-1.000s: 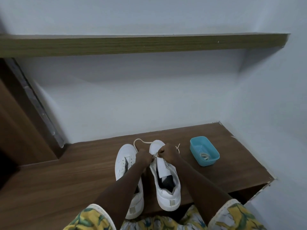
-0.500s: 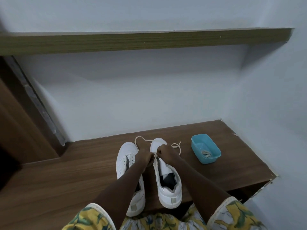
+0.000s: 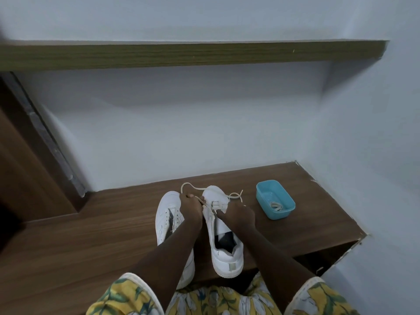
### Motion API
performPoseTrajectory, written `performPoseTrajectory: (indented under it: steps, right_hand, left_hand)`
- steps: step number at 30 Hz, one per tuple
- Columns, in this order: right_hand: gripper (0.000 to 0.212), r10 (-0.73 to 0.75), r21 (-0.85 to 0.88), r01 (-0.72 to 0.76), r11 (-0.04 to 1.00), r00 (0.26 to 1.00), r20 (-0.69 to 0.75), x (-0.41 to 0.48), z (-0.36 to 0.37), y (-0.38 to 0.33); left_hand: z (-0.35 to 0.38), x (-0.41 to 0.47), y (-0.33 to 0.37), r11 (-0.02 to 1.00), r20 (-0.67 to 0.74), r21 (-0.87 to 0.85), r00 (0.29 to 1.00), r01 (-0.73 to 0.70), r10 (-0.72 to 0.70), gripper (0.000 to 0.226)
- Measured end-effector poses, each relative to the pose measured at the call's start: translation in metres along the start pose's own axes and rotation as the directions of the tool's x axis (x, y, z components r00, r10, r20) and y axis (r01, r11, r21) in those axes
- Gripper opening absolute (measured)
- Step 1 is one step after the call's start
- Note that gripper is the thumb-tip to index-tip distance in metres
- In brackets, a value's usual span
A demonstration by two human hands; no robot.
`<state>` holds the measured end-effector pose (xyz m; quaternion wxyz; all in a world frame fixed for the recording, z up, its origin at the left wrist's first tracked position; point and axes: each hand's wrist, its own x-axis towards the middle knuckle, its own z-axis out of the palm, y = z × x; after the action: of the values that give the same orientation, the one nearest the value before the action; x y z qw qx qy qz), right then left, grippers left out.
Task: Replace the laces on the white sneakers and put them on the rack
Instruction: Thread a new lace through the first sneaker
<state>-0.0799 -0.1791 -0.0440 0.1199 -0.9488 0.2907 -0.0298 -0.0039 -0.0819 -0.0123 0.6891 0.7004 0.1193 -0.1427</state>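
**Desk:** What sits nearest the lens?

**Photographer:** Yellow floral sleeves (image 3: 127,296), then two bare forearms stretched out over a brown wooden bench (image 3: 79,246).

**Desk:** And the hands?

**Photographer:** Both work at a white sneaker (image 3: 227,255) standing heel toward the camera at the bench's front edge. The left hand (image 3: 191,206) is closed in a fist round a cream lace (image 3: 188,183), which loops up beyond the knuckles. The right hand (image 3: 239,214), fingers curled, pinches the lace's other end beside the eyelets at the toe end.

**Desk:** The other shoe?

**Photographer:** A second sneaker (image 3: 164,214) lies just left of the first, partly under the left forearm.

**Desk:** Anything farther back?

**Photographer:** A blue plastic tub (image 3: 283,213) sits to the right, apart from the shoes, with a coiled lace (image 3: 276,206) inside. Behind everything rises a pale wall (image 3: 204,133), and a wooden shelf (image 3: 181,55) runs across it overhead.
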Motion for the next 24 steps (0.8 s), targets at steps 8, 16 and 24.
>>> performPoseTrajectory:
  steps: [8, 16, 24]
  right_hand:
    - [0.058, 0.132, 0.014, -0.134, 0.991, 0.988, 0.080, -0.017, 0.022, -0.002]
    - [0.046, 0.141, 0.084, -0.153, 0.985, 0.980, 0.137, -0.017, 0.023, 0.001]
    - [0.046, 0.140, 0.065, -0.145, 0.987, 0.987, 0.078, -0.009, 0.030, 0.016]
  left_hand:
    - [-0.022, 0.015, 0.023, 0.868, 0.143, 0.370, 0.943, -0.332, 0.300, 0.025]
    - [-0.076, 0.026, 0.043, -0.360, 0.579, 0.790, 0.798, -0.496, 0.170, 0.038]
    - [-0.125, 0.046, 0.057, -0.259, 0.185, 0.957, 0.959, -0.127, 0.214, 0.031]
